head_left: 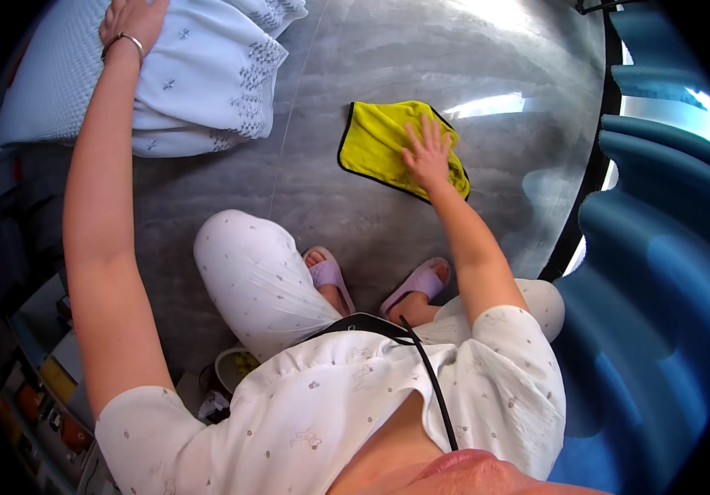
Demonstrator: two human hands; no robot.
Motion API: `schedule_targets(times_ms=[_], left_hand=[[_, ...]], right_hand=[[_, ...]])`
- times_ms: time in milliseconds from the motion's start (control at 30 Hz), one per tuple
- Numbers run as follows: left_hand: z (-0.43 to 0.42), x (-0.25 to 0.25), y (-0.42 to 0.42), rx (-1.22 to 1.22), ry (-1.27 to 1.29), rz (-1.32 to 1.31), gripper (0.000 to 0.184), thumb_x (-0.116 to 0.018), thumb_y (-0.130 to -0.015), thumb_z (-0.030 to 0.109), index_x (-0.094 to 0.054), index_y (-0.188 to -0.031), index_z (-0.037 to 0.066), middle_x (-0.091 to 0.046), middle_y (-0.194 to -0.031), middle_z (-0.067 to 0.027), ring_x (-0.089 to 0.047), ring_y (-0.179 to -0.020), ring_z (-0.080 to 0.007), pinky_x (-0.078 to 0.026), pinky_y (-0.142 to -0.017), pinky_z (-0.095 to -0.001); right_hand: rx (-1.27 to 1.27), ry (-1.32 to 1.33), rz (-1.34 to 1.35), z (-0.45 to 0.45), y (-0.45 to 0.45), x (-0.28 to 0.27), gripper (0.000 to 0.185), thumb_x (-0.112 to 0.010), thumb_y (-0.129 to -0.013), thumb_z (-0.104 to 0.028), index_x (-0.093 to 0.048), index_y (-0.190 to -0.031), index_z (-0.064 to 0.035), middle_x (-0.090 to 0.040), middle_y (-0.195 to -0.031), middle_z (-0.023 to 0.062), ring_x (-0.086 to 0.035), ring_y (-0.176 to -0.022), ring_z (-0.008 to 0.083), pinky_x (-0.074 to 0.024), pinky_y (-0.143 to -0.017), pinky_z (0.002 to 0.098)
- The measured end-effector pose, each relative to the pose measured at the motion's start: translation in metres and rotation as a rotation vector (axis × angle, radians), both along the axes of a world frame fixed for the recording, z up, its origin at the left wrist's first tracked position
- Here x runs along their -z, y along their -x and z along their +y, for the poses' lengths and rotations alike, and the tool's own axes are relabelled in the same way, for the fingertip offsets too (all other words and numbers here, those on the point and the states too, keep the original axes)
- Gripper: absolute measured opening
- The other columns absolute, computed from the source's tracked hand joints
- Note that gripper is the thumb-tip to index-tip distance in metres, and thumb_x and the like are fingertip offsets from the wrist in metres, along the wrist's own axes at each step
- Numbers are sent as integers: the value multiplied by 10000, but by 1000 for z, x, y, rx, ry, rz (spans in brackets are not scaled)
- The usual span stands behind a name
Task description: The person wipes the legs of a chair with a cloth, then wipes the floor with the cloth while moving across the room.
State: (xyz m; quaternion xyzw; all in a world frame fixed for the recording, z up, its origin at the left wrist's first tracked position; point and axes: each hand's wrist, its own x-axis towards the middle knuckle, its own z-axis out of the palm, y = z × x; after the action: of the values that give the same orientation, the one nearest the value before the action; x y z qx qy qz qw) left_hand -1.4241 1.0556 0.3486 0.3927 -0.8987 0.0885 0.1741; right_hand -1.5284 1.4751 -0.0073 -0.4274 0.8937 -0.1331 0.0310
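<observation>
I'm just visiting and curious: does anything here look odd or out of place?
Nothing plainly spilled or broken shows. The yellow cloth looks slightly untidy: it lies askew and rumpled on the grey floor under the right hand, with darker patches. Whether those are dirt, damp or shadow, I can't tell.

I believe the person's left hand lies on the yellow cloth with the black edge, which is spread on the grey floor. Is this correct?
Not quite: the head view shows the right hand on the yellow cloth; the left hand is at the pale embroidered fabric. The black edge and grey floor are right.
</observation>
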Motion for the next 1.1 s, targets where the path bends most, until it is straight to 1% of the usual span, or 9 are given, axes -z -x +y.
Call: schedule_targets(times_ms=[67, 133, 233, 367, 433, 533, 867, 1000, 1100], left_hand=[[-2, 2, 5, 39, 1, 27, 505, -474, -873, 373, -412, -1292, 99, -413, -1287, -183, -358, -1208, -354, -270, -1025, -424], [-22, 8, 2, 13, -66, 7, 582, -467, -853, 441, -378, -1328, 118, -376, -1315, -177, -370, -1189, -385, -287, -987, -477], [-22, 7, 3, 14, -80, -8, 629, -477, -838, 457, -362, -1332, 84, -351, -1320, -184, -382, -1180, -383, -281, -992, -476], [-29, 16, 1, 48, 61, 3, 540, -457, -871, 418, -420, -1279, 66, -430, -1251, -177, -430, -1125, -358, -322, -955, -471], [-56, 26, -4, 99, 178, 5, 573, -450, -863, 521, -403, -1351, 225, -403, -1373, -96, -356, -1273, -296, -262, -1045, -415], [-67, 31, -7, 151, 195, 39, 616, -395, -843, 619, -399, -1352, 270, -393, -1381, -92, -348, -1278, -292, -261, -1048, -412], [-61, 28, -7, 153, 184, 42, 600, -408, -850, 597, -406, -1349, 264, -381, -1387, -99, -338, -1283, -290, -245, -1056, -406], [-61, 28, -6, 133, 165, 44, 597, -413, -850, 593, -406, -1349, 266, -377, -1390, -96, -334, -1285, -290, -243, -1058, -403], [-66, 29, -8, 129, 159, 36, 593, -416, -851, 587, -405, -1350, 267, -379, -1387, -102, -334, -1284, -292, -244, -1058, -399]], right_hand=[[-147, -25, 21, -19, 0, 8, 569, -474, -862, -445, -318, -1392, -309, -130, -1506, 72, -109, -1379, 308, -66, -1071, 580], [-98, -31, 11, -27, -2, 23, 566, -463, -862, -461, -317, -1390, -320, -130, -1506, 73, -109, -1377, 317, -62, -1062, 596], [-24, -29, 4, -36, -16, 34, 558, -443, -861, -487, -334, -1382, -320, -132, -1504, 81, -105, -1370, 356, -59, -1043, 629], [-22, 47, -40, -35, -40, 29, 536, -459, -852, -474, -386, -1354, -303, -161, -1495, 103, -117, -1360, 389, -69, -1025, 651], [-185, 29, -85, -33, -55, 30, 525, -470, -849, -463, -401, -1343, -300, -179, -1490, 98, -130, -1359, 383, -78, -1021, 655], [-318, 57, -133, -29, -80, 30, 509, -494, -838, -433, -425, -1324, -296, -197, -1485, 85, -142, -1363, 359, -87, -1023, 651], [-1096, 114, -374, -14, -124, 39, 560, -594, -782, -375, -431, -1314, -306, -232, -1477, 8, -194, -1363, 264, -139, -1073, 561], [-936, 79, -231, -34, -67, 39, 566, -574, -791, -417, -415, -1324, -316, -254, -1469, 9, -237, -1346, 266, -154, -1065, 565], [-546, 50, -85, -44, -14, 35, 560, -534, -812, -450, -392, -1340, -327, -241, -1477, 17, -255, -1340, 274, -145, -1063, 571]])
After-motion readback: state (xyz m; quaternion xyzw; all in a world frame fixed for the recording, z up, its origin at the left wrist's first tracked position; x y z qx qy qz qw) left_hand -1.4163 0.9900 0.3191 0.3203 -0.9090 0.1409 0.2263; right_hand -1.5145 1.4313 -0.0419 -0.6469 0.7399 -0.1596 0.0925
